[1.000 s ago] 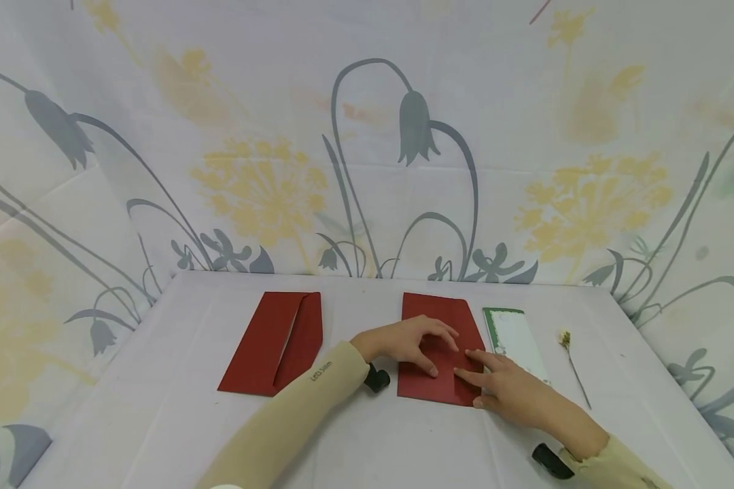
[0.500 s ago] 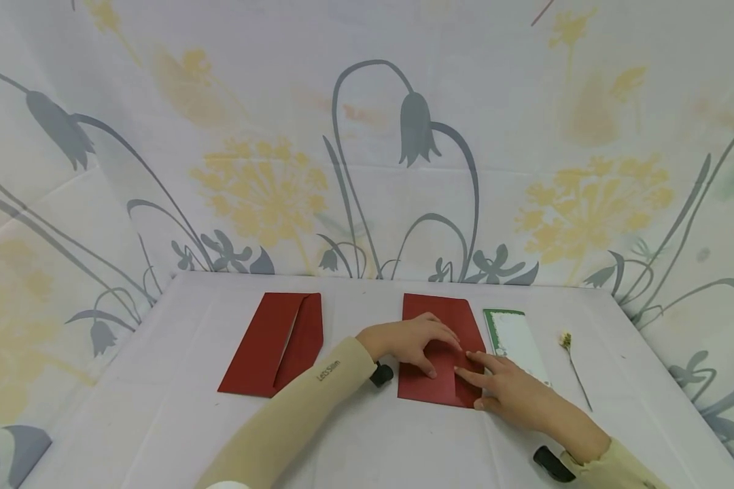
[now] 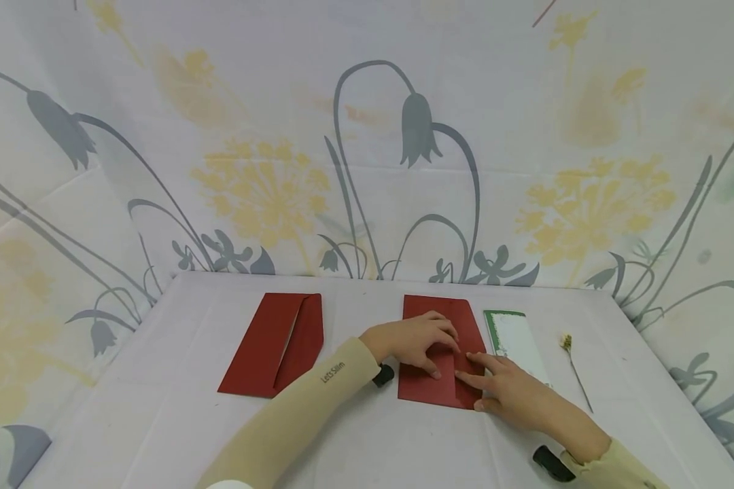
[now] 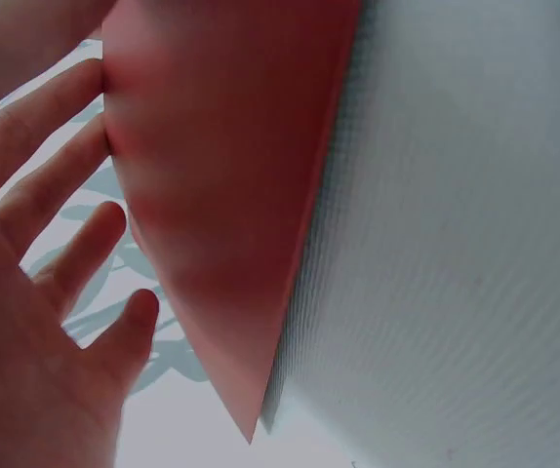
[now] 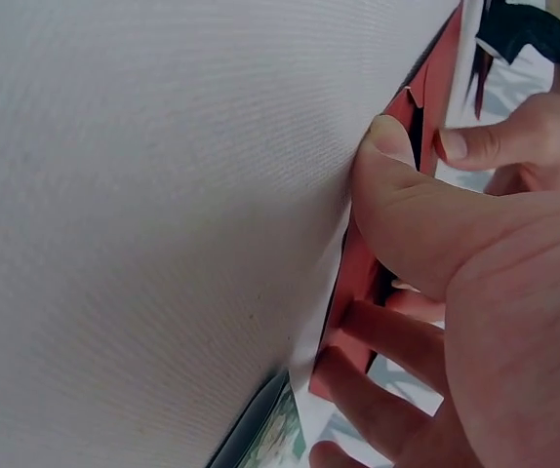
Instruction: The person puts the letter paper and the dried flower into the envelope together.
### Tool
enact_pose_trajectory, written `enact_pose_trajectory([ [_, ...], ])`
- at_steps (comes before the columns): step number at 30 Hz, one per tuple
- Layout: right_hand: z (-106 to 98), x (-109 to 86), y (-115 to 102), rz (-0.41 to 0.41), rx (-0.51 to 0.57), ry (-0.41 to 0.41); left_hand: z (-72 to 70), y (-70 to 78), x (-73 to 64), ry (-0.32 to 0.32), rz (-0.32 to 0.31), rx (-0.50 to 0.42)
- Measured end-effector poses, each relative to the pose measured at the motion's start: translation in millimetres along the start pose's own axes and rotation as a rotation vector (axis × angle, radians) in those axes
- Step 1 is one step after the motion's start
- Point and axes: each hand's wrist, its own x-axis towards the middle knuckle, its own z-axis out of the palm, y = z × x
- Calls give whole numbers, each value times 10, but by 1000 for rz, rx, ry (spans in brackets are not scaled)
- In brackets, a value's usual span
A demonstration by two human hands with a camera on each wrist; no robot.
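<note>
In the head view a red envelope lies to the right of the middle, its flap side on the right. My left hand is over its front panel, fingers bent at the pocket's edge and thumb on the panel. The right wrist view shows a dark gap along the pocket opening, beside my left thumb. My right hand presses the flap with fairly straight, spread fingers, the thumb near the bottom edge. The left wrist view shows the envelope close up, with the left fingers at its edge.
A second red envelope lies to the left, its flap side on the right. Right of the hands are a white card with a green floral border, partly under the right hand, and a dried flower on a thin stem. A floral cloth hangs behind.
My left hand has moved slightly right, its fingers bending in toward the pocket's edge. The front panel looks lighter near that edge. My right hand stays on the flap.
</note>
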Motion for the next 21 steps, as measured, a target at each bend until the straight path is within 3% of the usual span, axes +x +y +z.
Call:
enact_pose_trajectory([
  [9, -34, -7, 23, 5, 8, -22, -66, 31, 30, 47, 53, 144],
  [21, -31, -32, 43, 7, 55, -45, -100, 11, 71, 24, 56, 118],
])
